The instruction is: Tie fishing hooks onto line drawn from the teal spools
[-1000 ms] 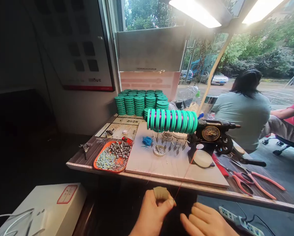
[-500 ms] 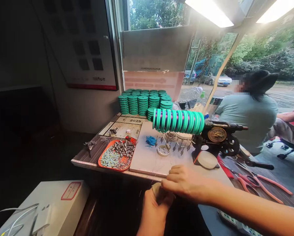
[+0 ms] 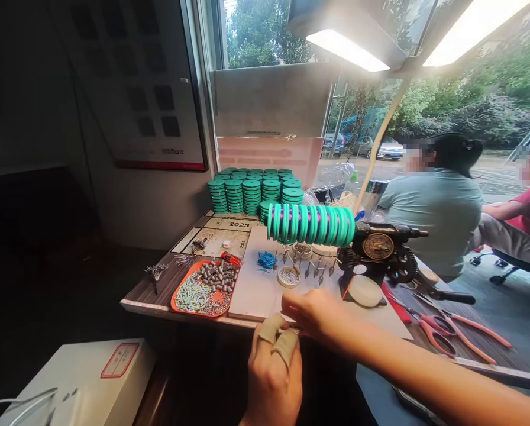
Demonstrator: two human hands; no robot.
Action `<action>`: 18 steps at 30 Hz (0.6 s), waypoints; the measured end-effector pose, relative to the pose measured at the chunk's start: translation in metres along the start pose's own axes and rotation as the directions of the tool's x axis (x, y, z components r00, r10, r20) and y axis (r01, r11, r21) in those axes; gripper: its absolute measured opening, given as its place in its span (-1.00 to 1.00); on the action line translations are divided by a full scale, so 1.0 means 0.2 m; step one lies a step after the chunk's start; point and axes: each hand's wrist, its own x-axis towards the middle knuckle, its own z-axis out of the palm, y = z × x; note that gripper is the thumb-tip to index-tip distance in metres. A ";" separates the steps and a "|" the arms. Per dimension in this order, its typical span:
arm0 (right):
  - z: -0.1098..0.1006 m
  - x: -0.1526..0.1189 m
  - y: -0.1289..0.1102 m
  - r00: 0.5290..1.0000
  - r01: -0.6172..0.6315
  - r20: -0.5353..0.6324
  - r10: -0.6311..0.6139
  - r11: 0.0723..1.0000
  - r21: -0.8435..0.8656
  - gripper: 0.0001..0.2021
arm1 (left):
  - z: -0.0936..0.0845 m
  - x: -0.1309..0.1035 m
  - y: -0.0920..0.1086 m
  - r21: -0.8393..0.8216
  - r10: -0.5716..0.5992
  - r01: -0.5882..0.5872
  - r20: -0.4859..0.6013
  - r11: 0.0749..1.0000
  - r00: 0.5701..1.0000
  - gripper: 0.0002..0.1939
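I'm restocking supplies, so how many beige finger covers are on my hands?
2, both on the left hand: one finger cover and a second cover to its right in the picture, nearer the camera. The right hand is partly hidden, so there may be more.

Board point(image 3: 247, 296) before me on surface point(image 3: 145, 296) | dish point(image 3: 288, 285) on board | tray point(image 3: 198, 313) left of board | scissors point(image 3: 426, 327) at right | stacked spools point(image 3: 251, 192) behind board

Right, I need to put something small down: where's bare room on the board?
The pale board looks bare between the orange tray and right hand, in front of the blue pieces. Crowded: behind that hand (metal parts) and right of the board (scissors, pliers).
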 end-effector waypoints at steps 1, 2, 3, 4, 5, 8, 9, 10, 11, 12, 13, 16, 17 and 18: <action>-0.01 0.00 -0.01 1.000 -0.015 0.005 0.015 1.000 0.011 -0.52 | 0.00 0.00 0.00 0.036 0.031 -0.031 -0.019 0.999 0.999 -0.81; -0.03 0.00 -0.01 1.000 -0.029 0.012 0.029 0.999 0.022 -0.52 | 0.01 0.00 -0.01 0.060 0.041 -0.040 -0.019 0.997 0.999 -0.82; -0.03 0.01 -0.02 0.999 -0.041 0.018 0.040 0.999 0.032 -0.52 | 0.01 0.01 -0.01 0.082 0.048 -0.046 -0.018 0.996 0.999 -0.82; -0.04 0.01 -0.02 0.998 -0.051 0.023 0.050 0.998 0.041 -0.52 | 0.01 0.01 -0.02 0.104 0.061 -0.059 -0.017 0.993 0.998 -0.82; -0.04 0.01 -0.02 0.998 -0.062 0.027 0.060 0.997 0.048 -0.52 | 0.01 0.01 -0.02 0.122 0.080 -0.077 -0.022 0.989 0.997 -0.83; -0.01 0.02 -0.01 0.996 -0.085 0.034 0.083 0.995 0.056 -0.56 | 0.01 0.01 -0.04 0.097 0.154 -0.152 -0.017 0.984 0.988 -0.80; -0.01 0.03 0.00 0.996 -0.087 0.038 0.085 0.995 0.056 -0.57 | 0.01 0.01 -0.05 0.055 0.174 -0.173 -0.008 0.983 0.985 -0.77; 0.00 0.03 0.00 0.996 -0.087 0.041 0.085 0.995 0.056 -0.58 | 0.01 0.01 -0.06 0.002 0.191 -0.191 0.006 0.982 0.982 -0.75; 0.00 0.04 0.00 0.996 -0.086 0.043 0.083 0.995 0.055 -0.60 | 0.01 0.02 -0.06 -0.050 0.205 -0.203 0.023 0.978 0.979 -0.73; -0.01 0.04 -0.01 0.996 -0.081 0.046 0.079 0.995 0.055 -0.61 | 0.00 0.02 -0.07 -0.100 0.214 -0.209 0.046 0.973 0.976 -0.73; -0.01 0.05 -0.01 0.996 -0.078 0.049 0.075 0.995 0.057 -0.62 | 0.00 0.03 -0.07 -0.147 0.220 -0.210 0.062 0.967 0.973 -0.73; -0.03 0.05 -0.04 0.997 -0.072 0.047 0.069 0.995 0.064 -0.63 | -0.02 0.03 -0.07 -0.276 0.141 -0.096 0.150 0.956 0.979 -0.77; -0.03 0.04 -0.05 0.997 -0.071 0.038 0.068 0.995 0.069 -0.62 | -0.03 0.03 -0.06 -0.314 0.026 0.050 0.234 0.948 0.972 -0.81; -0.01 0.02 -0.05 0.998 -0.069 0.021 0.067 0.995 0.075 -0.60 | -0.03 0.02 -0.05 -0.349 -0.128 0.258 0.354 0.901 0.926 -0.86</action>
